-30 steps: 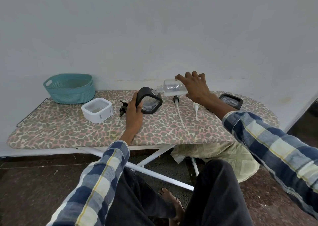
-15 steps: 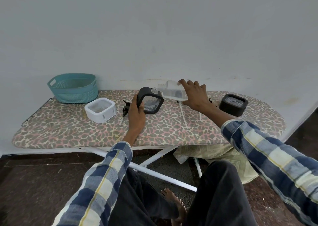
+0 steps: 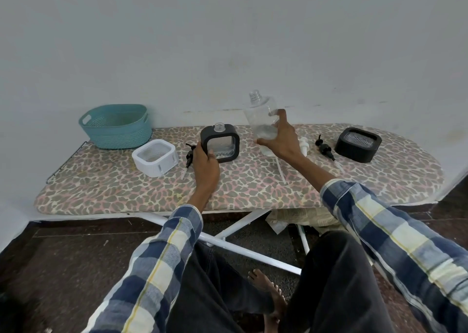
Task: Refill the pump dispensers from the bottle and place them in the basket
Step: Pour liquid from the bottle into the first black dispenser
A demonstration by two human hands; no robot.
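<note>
Your right hand [image 3: 278, 140] holds the clear bottle [image 3: 262, 119] upright above the surface [image 3: 253, 183], fingers [image 3: 282, 116] and thumb curled round its lower body, its open threaded neck pointing up and leaning slightly left; a little clear liquid sits at its bottom. Your left hand [image 3: 205, 164] grips the lower left corner of the black dispenser [image 3: 219, 142], which stands upright on the surface with its clear neck open at the top and some liquid visible through its clear front. The bottle is to the right of that dispenser and higher, not touching it. A black pump [image 3: 189, 155] lies on the surface just left of your left hand, its tube pointing toward you. Left of it stands the white dispenser [image 3: 155, 158], lying flat with its clear face up, and behind that, at the far left end against the wall, sits the teal basket [image 3: 116, 127], which holds nothing you can see. To the right of your right hand lie a white pump [image 3: 304, 147] and a second black pump [image 3: 325, 150], near each other but apart, and a thin white tube [image 3: 280, 170] runs out from under your right wrist toward you. A second black dispenser [image 3: 358, 144] lies flat at the right end of the surface, clear face up. The surface is an ironing board with a leopard-print cover, and your plaid sleeves [image 3: 395, 233] reach over its near edge.
</note>
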